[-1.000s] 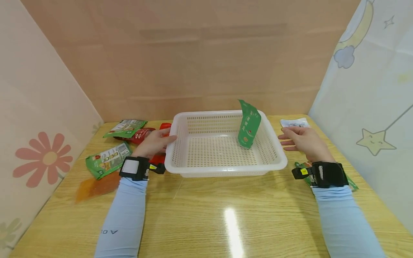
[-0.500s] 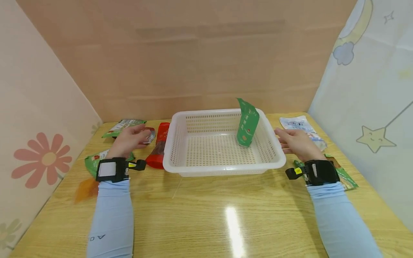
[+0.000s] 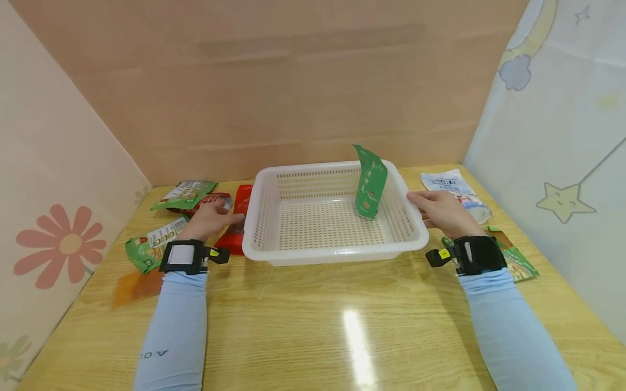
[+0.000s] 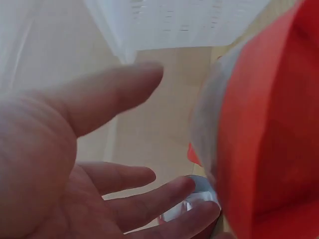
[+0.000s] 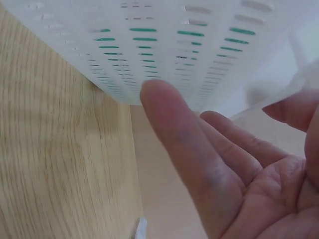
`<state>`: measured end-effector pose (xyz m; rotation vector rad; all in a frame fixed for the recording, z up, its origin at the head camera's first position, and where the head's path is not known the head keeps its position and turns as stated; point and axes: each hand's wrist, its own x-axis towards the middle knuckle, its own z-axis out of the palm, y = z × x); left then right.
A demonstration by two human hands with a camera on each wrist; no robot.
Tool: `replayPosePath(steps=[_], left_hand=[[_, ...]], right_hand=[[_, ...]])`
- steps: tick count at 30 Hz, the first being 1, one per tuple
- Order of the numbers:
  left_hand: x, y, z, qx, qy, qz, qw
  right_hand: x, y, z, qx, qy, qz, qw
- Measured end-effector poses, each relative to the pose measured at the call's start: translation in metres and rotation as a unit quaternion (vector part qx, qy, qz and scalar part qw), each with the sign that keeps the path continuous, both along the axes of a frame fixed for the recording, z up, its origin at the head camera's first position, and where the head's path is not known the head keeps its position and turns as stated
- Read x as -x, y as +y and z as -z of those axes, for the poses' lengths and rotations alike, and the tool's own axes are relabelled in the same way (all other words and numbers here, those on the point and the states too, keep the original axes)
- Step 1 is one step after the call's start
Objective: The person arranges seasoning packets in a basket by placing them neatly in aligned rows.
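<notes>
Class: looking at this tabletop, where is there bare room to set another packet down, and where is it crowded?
Free: the wooden table in front of the white slotted plastic basket, between the sleeves; most of the basket floor beside the upright green pouch. Crowded: packets left around the left hand and right behind the right hand.

The head view looks forward and down from above the table, taking in both forearms and the whole white basket at middle distance. The left wrist view sits very close under the left hand, facing the basket's corner. The right wrist view, equally close, faces the basket's wall. All three share the basket.
</notes>
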<state>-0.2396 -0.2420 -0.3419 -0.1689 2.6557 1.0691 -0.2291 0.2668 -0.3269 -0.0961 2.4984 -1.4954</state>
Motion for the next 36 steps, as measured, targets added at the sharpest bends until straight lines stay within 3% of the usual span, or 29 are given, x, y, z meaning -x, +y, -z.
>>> replayPosePath(steps=[9, 14, 22, 29, 36], left_hand=[[0.005, 0.012, 0.006, 0.021, -0.029, 0.047, 0.9982], [0.005, 0.018, 0.012, 0.068, -0.002, 0.091, 0.9935], [0.003, 0.025, 0.016, 0.058, 0.025, 0.123, 0.9904], [0.003, 0.027, 0.014, 0.128, -0.017, 0.099, 0.9867], [-0.002, 0.036, 0.018, 0.236, 0.008, 0.057, 0.9701]], right_hand=[[0.003, -0.003, 0.001, 0.007, -0.011, 0.012, 1.0], [0.004, -0.004, 0.0, 0.001, -0.012, 0.013, 1.0], [0.004, -0.004, 0.001, 0.018, -0.013, 0.012, 1.0], [0.005, -0.005, 0.001, 0.021, -0.012, 0.011, 1.0], [0.006, -0.003, 0.003, 0.02, -0.016, 0.015, 1.0]])
